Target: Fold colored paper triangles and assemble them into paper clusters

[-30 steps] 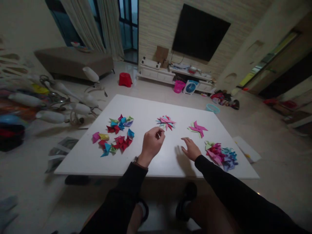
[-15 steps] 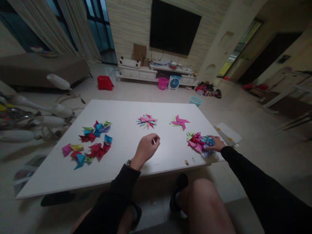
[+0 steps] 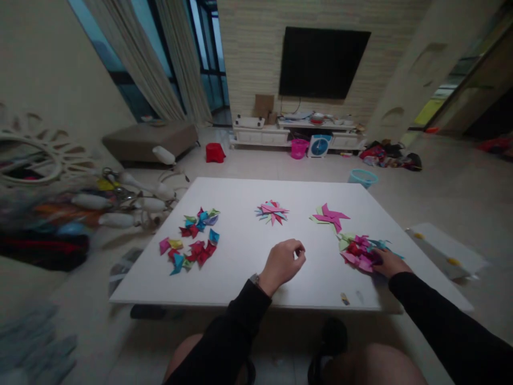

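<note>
My left hand (image 3: 282, 264) hovers over the middle of the white table (image 3: 256, 289), fingers curled and thumb near forefinger; the gap between them shows nothing held. At the table's right, my right hand (image 3: 389, 263) grips the near right edge of a pile of folded paper pieces (image 3: 359, 255) in pink, red, green and teal. Its fingertips are partly hidden among the papers. Beyond this pile lies a pink and green paper pinwheel (image 3: 331, 216). Farther left rests a many-pointed stack of paper pinwheels (image 3: 272, 212).
Two loose groups of folded papers lie on the table's left, one farther back (image 3: 199, 222) and one nearer (image 3: 188, 254). A small yellowish item (image 3: 345, 299) sits near the front edge. A teal basket (image 3: 363, 177) stands past the far right corner.
The view has swung left, so the table appears farther right. My right hand has shifted nearer the front of the paper pile, covering the purple-blue pieces. My left hand stays curled above the table.
</note>
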Available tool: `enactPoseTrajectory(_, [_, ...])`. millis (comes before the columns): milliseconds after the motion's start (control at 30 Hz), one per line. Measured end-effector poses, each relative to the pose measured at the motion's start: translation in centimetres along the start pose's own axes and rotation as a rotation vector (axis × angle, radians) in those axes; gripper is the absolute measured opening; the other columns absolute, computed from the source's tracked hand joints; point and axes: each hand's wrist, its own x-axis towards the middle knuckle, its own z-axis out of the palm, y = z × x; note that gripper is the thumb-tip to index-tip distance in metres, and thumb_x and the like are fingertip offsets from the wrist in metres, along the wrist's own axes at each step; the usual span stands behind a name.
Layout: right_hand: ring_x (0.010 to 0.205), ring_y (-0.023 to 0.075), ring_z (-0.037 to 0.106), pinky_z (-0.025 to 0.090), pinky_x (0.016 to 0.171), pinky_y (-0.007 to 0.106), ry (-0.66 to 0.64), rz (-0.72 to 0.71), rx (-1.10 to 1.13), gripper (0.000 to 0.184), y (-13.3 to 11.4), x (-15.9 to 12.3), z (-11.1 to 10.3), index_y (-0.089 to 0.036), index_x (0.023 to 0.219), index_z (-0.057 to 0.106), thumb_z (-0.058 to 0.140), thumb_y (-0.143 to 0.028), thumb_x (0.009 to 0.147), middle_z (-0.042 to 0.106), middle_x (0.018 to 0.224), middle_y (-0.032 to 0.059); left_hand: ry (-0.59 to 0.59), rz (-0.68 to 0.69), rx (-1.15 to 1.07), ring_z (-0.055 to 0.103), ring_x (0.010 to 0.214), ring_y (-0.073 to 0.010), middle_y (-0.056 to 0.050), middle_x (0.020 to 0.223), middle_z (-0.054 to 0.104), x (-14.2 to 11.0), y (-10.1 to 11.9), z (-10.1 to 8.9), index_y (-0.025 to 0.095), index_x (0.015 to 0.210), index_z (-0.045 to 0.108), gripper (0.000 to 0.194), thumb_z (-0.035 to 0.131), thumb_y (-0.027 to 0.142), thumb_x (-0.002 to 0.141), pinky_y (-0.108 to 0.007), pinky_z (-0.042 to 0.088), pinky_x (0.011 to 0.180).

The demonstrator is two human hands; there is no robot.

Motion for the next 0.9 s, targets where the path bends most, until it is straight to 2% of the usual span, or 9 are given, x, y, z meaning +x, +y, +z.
enactPoseTrajectory(100, [0.086,0.0368,0.070,0.054,0.074,0.047,0.009,-0.057,0.063,0.043,0.4,0.9,0.1,-0.031,0.094,0.075,0.070,-0.020,0.053,0.070,0.096,0.0152,-0.002,-0.003,0.025,0.058,0.069,-0.0131,0.001,0.083,0.070,-0.2,-0.3,-0.3,0.021,0.083,0.066,0.008,0.058,0.020,0.084,-0.026,0.042,0.068])
enactPoseTrajectory(200, [0.085,0.0385,0.070,0.053,0.071,0.049,0.007,-0.071,0.111,0.035,0.3,1.0,-0.9,-0.035,0.081,0.074,0.067,-0.018,0.051,0.072,0.092,0.0184,0.011,-0.005,0.036,0.059,0.072,-0.0140,0.001,0.084,0.070,-0.5,-0.4,-0.9,0.021,0.083,0.066,0.009,0.057,0.021,0.084,-0.027,0.042,0.069])
enactPoseTrajectory(400, [0.081,0.0383,0.071,0.051,0.068,0.048,0.020,-0.102,0.019,0.024,-1.6,1.1,-5.2,-0.034,0.071,0.073,0.067,-0.020,0.052,0.073,0.086,0.0158,0.031,-0.009,0.055,0.061,0.076,-0.0154,0.001,0.085,0.070,-1.6,-1.0,-2.8,0.022,0.084,0.066,0.011,0.056,0.024,0.086,-0.027,0.044,0.070])
enactPoseTrajectory(533, [0.078,0.0382,0.070,0.052,0.068,0.046,0.018,-0.177,-0.038,0.018,-4.3,1.6,-8.1,-0.031,0.069,0.072,0.068,-0.021,0.054,0.071,0.077,0.0121,0.047,-0.034,0.088,0.063,0.080,-0.0167,0.000,0.088,0.071,-2.4,-1.8,-4.6,0.022,0.085,0.066,0.011,0.055,0.024,0.087,-0.028,0.046,0.071])
enactPoseTrajectory(633, [0.079,0.0345,0.070,0.052,0.069,0.042,-0.002,-0.268,-0.089,0.016,-7.8,2.1,-10.1,-0.027,0.072,0.071,0.066,-0.022,0.058,0.071,0.079,0.0102,0.089,-0.059,0.098,0.064,0.081,-0.0174,0.000,0.089,0.071,-2.8,-2.3,-5.9,0.022,0.085,0.066,0.011,0.055,0.024,0.087,-0.028,0.047,0.072])
enactPoseTrajectory(733, [0.082,0.0289,0.069,0.052,0.072,0.036,-0.001,-0.375,-0.126,0.022,-12.8,2.8,-11.6,-0.024,0.084,0.072,0.062,-0.024,0.064,0.071,0.088,0.0088,0.150,-0.094,0.079,0.064,0.081,-0.0177,0.001,0.089,0.071,-3.0,-2.5,-7.1,0.023,0.085,0.065,0.009,0.056,0.025,0.087,-0.028,0.048,0.073])
enactPoseTrajectory(900, [0.088,0.0250,0.067,0.050,0.078,0.031,-0.008,-0.531,-0.164,0.026,-24.5,4.1,-11.7,-0.023,0.090,0.073,0.060,-0.016,0.069,0.070,0.098,0.0083,0.234,-0.147,0.031,0.064,0.080,-0.0183,-0.001,0.087,0.071,-3.4,-2.9,-9.0,0.023,0.082,0.063,0.008,0.057,0.023,0.086,-0.029,0.047,0.071])
